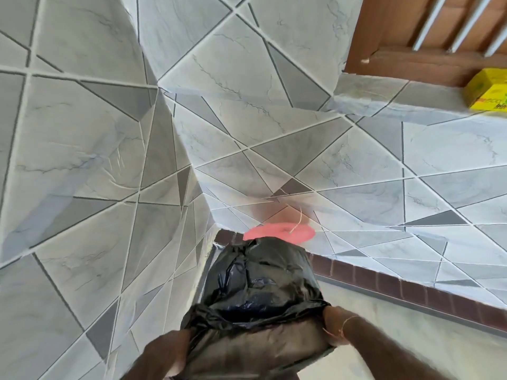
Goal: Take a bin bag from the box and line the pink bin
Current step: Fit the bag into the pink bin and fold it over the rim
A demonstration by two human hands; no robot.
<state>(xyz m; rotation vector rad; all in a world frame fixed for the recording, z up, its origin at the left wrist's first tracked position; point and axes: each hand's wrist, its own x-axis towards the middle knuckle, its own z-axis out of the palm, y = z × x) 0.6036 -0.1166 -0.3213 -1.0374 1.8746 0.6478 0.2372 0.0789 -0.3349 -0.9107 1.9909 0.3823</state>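
A black, glossy, crinkled bin bag [263, 281] covers the bin almost completely, its film stretched over the sides and its mouth pulled open toward the viewer, showing a dark hollow inside. Only a pink sliver of the bin [278, 231] shows past the bag's far edge. The bin sits tipped, in the corner where the tiled walls meet. A yellow box [487, 96] rests on the tiled ledge at upper right, partly cut off by the frame.
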